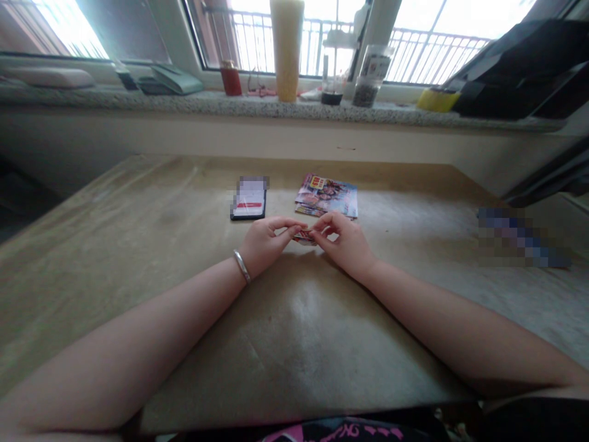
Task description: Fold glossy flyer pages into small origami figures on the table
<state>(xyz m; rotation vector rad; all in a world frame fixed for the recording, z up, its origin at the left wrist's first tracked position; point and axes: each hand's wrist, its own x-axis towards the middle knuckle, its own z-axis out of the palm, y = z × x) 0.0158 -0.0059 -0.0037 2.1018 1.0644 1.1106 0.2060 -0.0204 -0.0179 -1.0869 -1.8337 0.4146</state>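
Observation:
My left hand (265,242) and my right hand (344,240) meet at the middle of the table (138,233), both pinched on a small folded piece of coloured paper (304,236) held just above the surface. A silver bangle (241,265) circles my left wrist. Just beyond my hands lies a small stack of colourful printed sheets (327,196). To its left a phone (249,199) lies flat with its screen lit.
A stone windowsill (257,107) runs behind the table with a tall yellow cylinder (287,49), a red cup (230,78), a jar (370,77) and a black bag (519,73). A blurred object (519,242) rests at the table's right.

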